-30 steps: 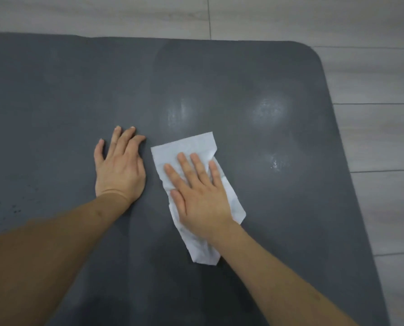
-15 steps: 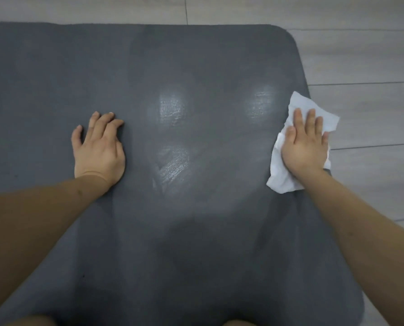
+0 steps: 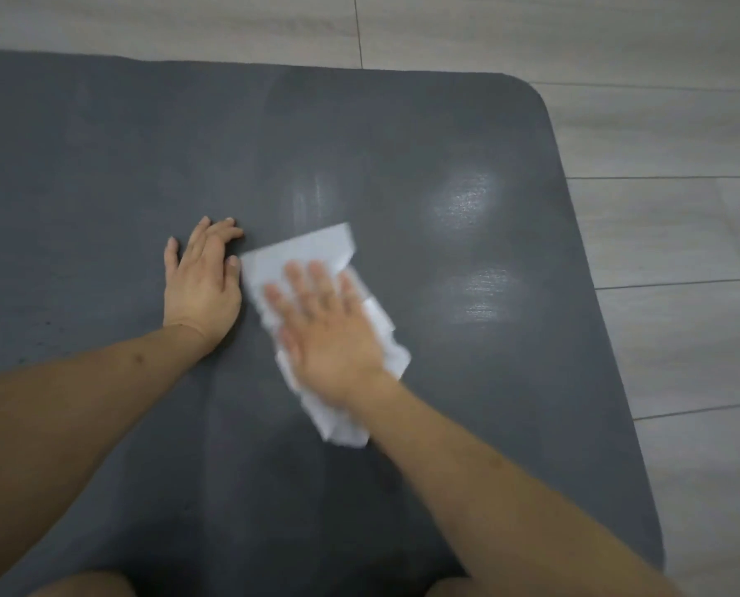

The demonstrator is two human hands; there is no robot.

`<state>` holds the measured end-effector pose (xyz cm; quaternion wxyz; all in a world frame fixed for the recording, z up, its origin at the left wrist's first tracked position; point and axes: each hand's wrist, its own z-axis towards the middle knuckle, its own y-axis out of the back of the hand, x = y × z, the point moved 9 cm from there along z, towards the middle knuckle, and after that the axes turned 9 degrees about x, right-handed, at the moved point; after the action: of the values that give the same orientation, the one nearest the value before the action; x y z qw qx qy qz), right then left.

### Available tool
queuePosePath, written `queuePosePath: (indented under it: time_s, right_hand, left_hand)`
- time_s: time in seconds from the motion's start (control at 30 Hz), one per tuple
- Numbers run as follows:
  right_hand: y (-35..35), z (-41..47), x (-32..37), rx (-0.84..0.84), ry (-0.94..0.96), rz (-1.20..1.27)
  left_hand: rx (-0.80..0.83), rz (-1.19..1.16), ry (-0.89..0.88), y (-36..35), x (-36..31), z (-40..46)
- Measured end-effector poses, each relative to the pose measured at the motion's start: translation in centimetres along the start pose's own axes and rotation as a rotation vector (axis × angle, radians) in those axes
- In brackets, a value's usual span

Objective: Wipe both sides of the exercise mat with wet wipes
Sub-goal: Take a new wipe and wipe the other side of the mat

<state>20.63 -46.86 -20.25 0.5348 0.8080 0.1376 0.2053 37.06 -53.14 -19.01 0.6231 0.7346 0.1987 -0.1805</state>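
A dark grey exercise mat [image 3: 467,135] lies flat on the floor and fills most of the view, with shiny damp patches on its right half. My right hand [image 3: 329,325] presses flat, fingers straight, on a white wet wipe [image 3: 303,252] near the mat's middle; the hand is motion-blurred. My left hand [image 3: 202,282] rests flat on the mat just left of the wipe, palm down, fingers together.
Pale wood-look floor tiles [image 3: 669,234] border the mat at the top and right. The mat's rounded far-right corner [image 3: 531,90] is in view. My knees show at the bottom edge.
My right hand has swept the wipe from the mat's right edge back to the middle, beside my left hand. The left hand has stayed in place.
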Motion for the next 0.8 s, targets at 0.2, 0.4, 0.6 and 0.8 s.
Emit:
queuePosePath:
  time_s: [0.2, 0.4, 0.6, 0.8]
  right_hand:
    - [-1.1, -2.7, 3.2, 0.065, 0.267, -0.059]
    - [2.4, -5.8, -19.1, -0.118, -0.331, 0.127]
    - [1.1, -15.0, -29.8, -0.187, -0.766, 0.242]
    - [1.1, -13.6, -27.7, -0.184, -0.835, 0.273]
  left_hand:
    - [0.251, -0.065, 0.008, 1.0, 0.7, -0.8]
    - [0.151, 0.106, 0.138, 0.4, -1.6, -2.4]
    - [0.225, 0.190, 0.220, -3.2, -4.3, -3.8]
    - [0.351, 0.228, 0.195, -3.2, -3.4, -3.1]
